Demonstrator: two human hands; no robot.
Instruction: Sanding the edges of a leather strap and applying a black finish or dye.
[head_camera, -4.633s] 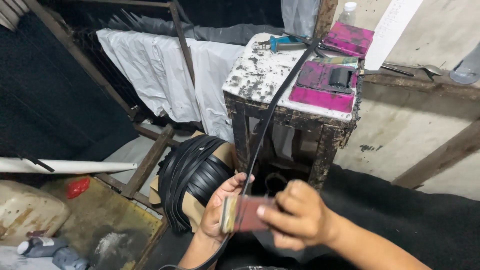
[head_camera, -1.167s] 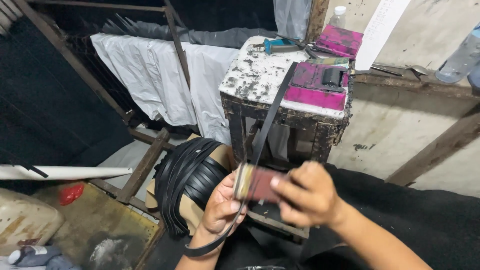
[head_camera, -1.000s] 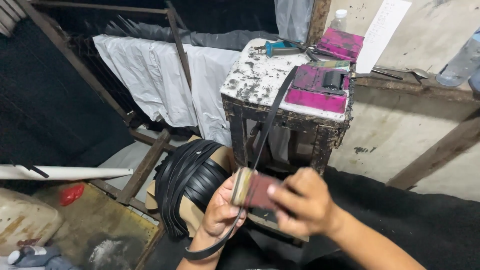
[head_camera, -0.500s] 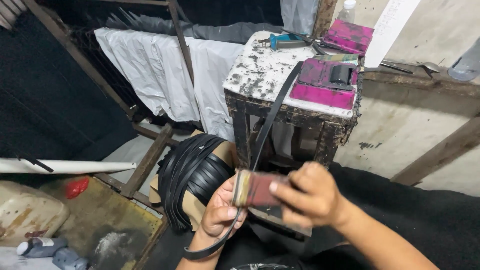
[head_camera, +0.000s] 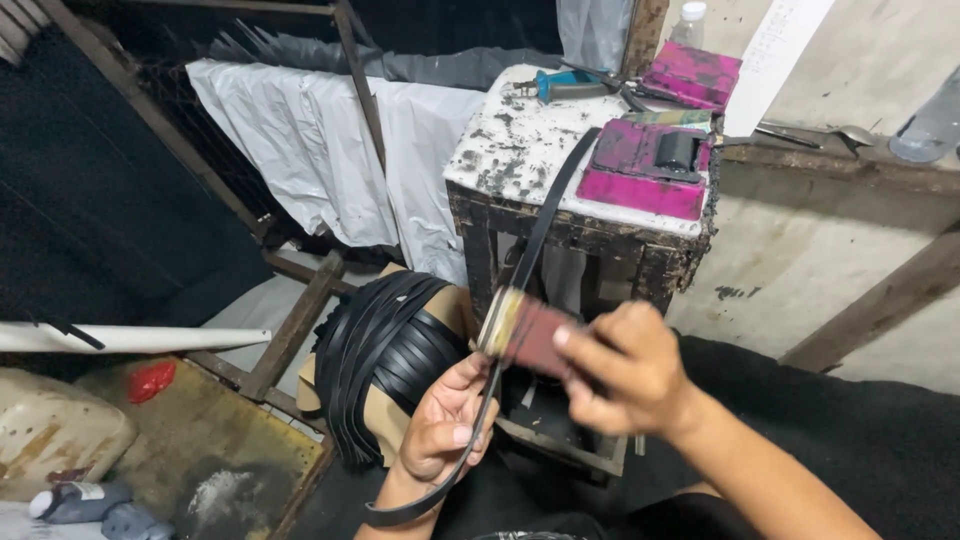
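- Fingers (head_camera: 462, 436) of left hand (head_camera: 440, 430) curl shut around black strap (head_camera: 545, 215), thumb pressing it near the near end; strap tail loops below the wrist.
- Right hand (head_camera: 620, 375) clenches a dark-red block (head_camera: 525, 335) with pale edge, pressed against the strap just above the left hand.
- Compared with half a second ago, block sits slightly farther along the strap and the view has shifted; grip on both looks unchanged, so the rubbing stroke seems mid-way.
- Strap runs far-right up onto stained white table (head_camera: 500, 150), beside a pink tray (head_camera: 640, 185).
- Pile of black strips (head_camera: 385, 350) lies left of the hands.
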